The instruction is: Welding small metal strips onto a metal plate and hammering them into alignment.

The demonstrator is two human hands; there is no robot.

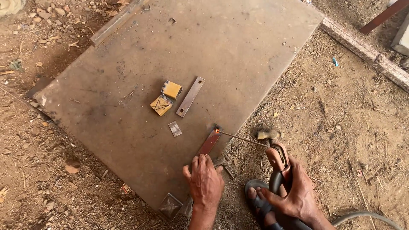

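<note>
Left hand presses flat on a reddish metal strip running near-to-far; right hand grips a welding holder, its rod pointing left at the strip's far end.

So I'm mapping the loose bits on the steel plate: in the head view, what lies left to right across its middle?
Yellow block pair → small grey square piece → drilled flat bar → reddish flat bar → welding rod.

Your left hand presses a rusty red metal strip on a dull, scratched brown metal plate, your right hand grips a worn holder, and the dirt ground looks rough.
</note>
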